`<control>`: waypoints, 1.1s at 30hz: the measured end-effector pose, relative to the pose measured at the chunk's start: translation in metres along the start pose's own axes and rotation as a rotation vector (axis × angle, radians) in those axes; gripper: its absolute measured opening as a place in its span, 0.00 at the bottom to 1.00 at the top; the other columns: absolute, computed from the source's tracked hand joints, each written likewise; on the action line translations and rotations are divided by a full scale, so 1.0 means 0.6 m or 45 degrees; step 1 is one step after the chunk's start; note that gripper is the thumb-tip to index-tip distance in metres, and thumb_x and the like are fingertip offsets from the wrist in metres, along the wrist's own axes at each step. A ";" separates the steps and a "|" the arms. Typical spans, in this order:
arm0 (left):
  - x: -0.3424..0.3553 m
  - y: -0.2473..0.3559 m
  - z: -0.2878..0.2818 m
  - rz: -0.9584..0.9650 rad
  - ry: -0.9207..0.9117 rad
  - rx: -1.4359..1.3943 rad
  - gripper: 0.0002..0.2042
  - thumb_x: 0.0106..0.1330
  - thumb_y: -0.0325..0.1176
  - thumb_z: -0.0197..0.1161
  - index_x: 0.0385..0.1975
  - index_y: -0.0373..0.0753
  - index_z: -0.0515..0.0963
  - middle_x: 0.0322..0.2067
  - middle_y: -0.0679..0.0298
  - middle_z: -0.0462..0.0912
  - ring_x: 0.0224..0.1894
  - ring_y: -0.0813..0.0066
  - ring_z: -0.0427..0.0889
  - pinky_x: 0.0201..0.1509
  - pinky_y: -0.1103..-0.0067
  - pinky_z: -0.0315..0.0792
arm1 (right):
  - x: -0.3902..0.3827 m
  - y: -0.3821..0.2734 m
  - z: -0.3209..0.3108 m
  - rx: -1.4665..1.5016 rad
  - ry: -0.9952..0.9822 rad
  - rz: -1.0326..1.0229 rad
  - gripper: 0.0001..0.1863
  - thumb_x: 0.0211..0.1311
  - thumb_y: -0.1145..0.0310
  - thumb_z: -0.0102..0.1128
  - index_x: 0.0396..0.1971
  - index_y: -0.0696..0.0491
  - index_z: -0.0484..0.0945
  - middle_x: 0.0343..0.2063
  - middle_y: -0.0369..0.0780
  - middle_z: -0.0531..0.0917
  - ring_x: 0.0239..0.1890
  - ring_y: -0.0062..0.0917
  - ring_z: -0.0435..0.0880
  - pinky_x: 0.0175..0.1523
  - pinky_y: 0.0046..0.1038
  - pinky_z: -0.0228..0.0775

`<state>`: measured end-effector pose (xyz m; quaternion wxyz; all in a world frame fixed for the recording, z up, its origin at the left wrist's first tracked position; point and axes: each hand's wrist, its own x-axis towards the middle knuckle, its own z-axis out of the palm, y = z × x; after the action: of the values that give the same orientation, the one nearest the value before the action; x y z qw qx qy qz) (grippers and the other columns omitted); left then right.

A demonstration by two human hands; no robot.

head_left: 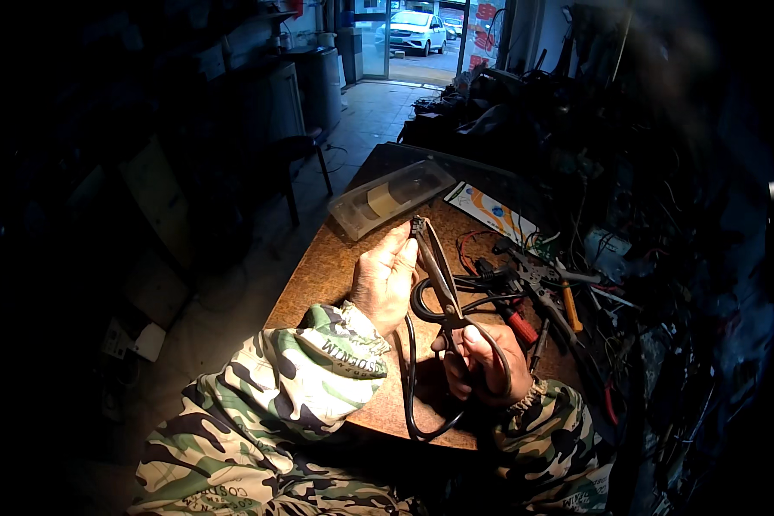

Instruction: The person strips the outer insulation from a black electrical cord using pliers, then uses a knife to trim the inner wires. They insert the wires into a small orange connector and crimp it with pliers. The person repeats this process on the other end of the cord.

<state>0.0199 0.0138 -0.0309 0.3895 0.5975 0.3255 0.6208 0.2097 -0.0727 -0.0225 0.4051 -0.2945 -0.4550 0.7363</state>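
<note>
My left hand (383,284) is closed, its thumb and forefinger pinching the end of a black cable (411,387) with a small dark piece (417,225) on it. My right hand (494,370) grips the handles of long metal scissors (441,277), whose tips are at that pinched end beside my left fingertips. Whether the blades touch it or cut into it, I cannot tell. The cable hangs down between my hands and loops on the wooden bench (305,292). Both forearms are in camouflage sleeves.
A clear plastic tray (348,219) and a white printed package (482,209) lie behind my hands. Pliers (550,305), a red-handled tool (522,327), an orange-handled tool (569,305) and tangled wires crowd the right. A dark chair (297,150) stands left of the bench, a doorway beyond.
</note>
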 end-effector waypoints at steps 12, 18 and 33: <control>-0.010 0.011 0.013 0.079 0.106 0.191 0.15 0.77 0.31 0.51 0.59 0.34 0.75 0.29 0.67 0.78 0.27 0.83 0.73 0.29 0.84 0.68 | 0.009 0.020 0.020 -0.158 0.040 -0.094 0.24 0.74 0.53 0.50 0.40 0.64 0.77 0.17 0.37 0.73 0.15 0.21 0.72 0.21 0.24 0.66; -0.013 0.005 0.007 0.200 0.097 0.403 0.14 0.74 0.28 0.55 0.56 0.32 0.76 0.30 0.55 0.83 0.31 0.70 0.84 0.33 0.77 0.75 | 0.012 0.017 0.027 -0.366 0.033 -0.112 0.16 0.69 0.62 0.56 0.33 0.62 0.78 0.16 0.38 0.75 0.15 0.22 0.73 0.21 0.25 0.66; 0.008 0.018 -0.011 0.494 0.090 0.655 0.14 0.70 0.21 0.57 0.54 0.31 0.78 0.35 0.54 0.86 0.36 0.70 0.86 0.40 0.77 0.78 | -0.002 -0.006 0.031 -0.472 0.189 -0.086 0.15 0.70 0.64 0.58 0.24 0.56 0.75 0.15 0.29 0.72 0.18 0.11 0.66 0.22 0.20 0.57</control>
<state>0.0126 0.0131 -0.0197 0.0884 0.7053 0.3651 0.6012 0.1964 -0.0806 -0.0114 0.4008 -0.4021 -0.5613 0.6021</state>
